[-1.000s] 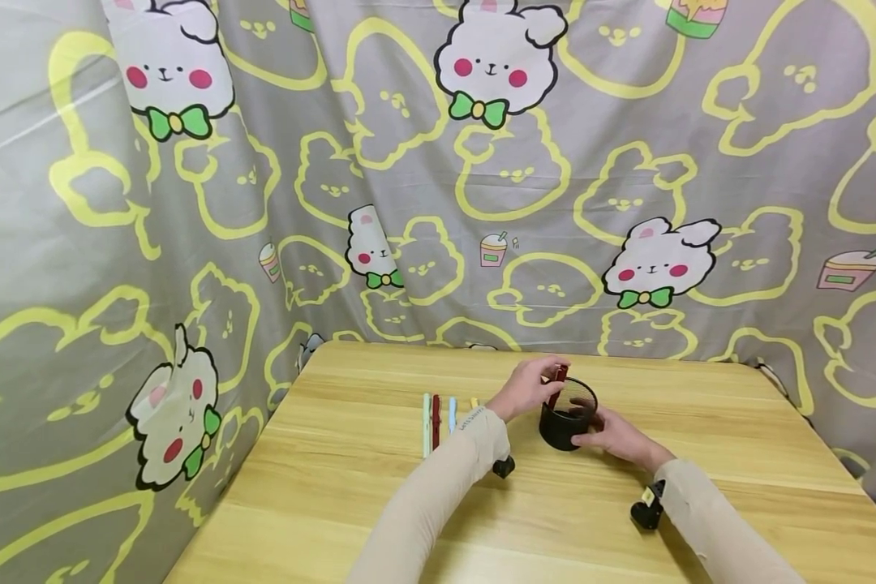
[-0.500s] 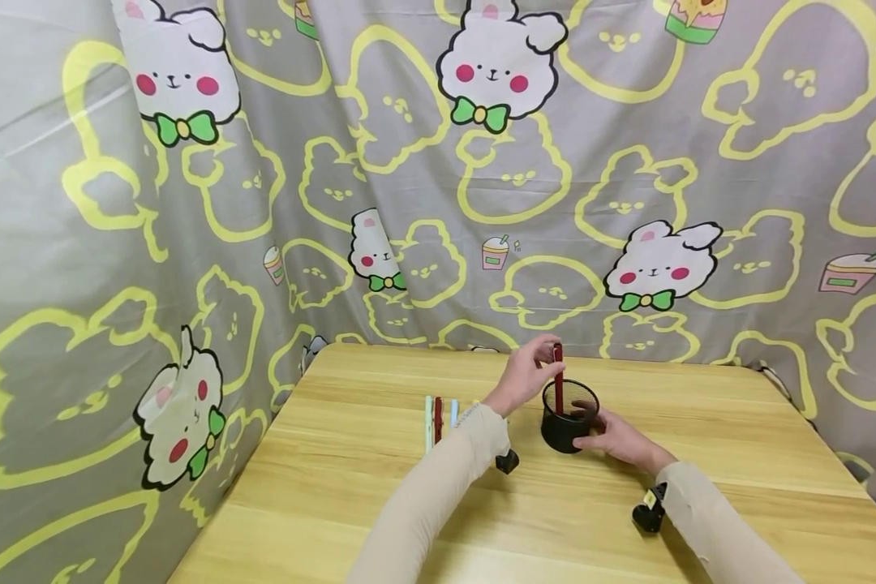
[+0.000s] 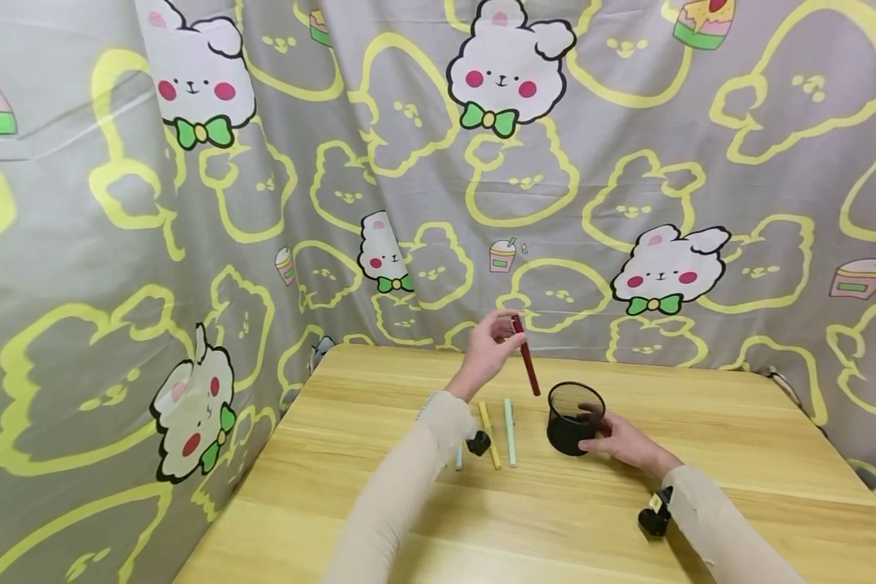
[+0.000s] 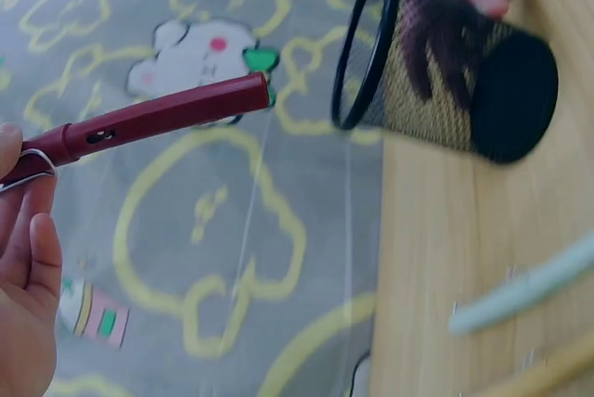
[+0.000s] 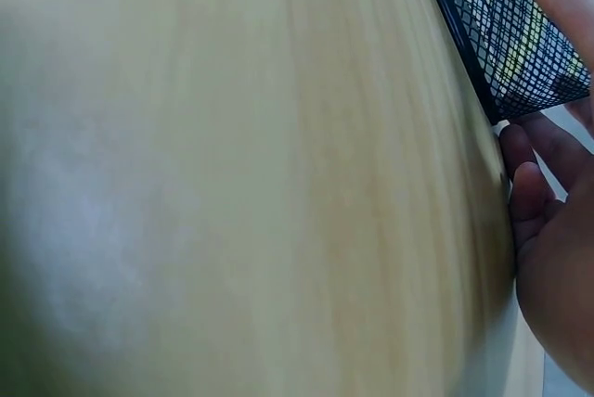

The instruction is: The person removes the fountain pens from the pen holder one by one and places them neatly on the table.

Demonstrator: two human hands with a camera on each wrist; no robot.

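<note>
My left hand (image 3: 485, 353) pinches a dark red pen (image 3: 527, 361) by its clip end, above the table and left of the pen holder. In the left wrist view the pen (image 4: 176, 117) points its free end towards the holder's rim. The black mesh pen holder (image 3: 565, 434) stands upright on the table. Around its right side my right hand (image 3: 628, 444) grips it, thumb in front and fingers behind. The right wrist view shows part of the mesh (image 5: 510, 35) and those fingers. No pen can be seen inside the holder.
Left of the holder lie a pale green pen (image 3: 509, 434) and a yellow pen (image 3: 489, 435). A blue pen (image 3: 458, 458) is mostly hidden by the left sleeve. The wooden table (image 3: 591, 527) meets a patterned curtain (image 3: 423, 243) at its back and left.
My left hand has lifted the red pen out of the pen holder and carried it up and left. The right hand stays on the holder. Pale green and yellow pens have come into sight.
</note>
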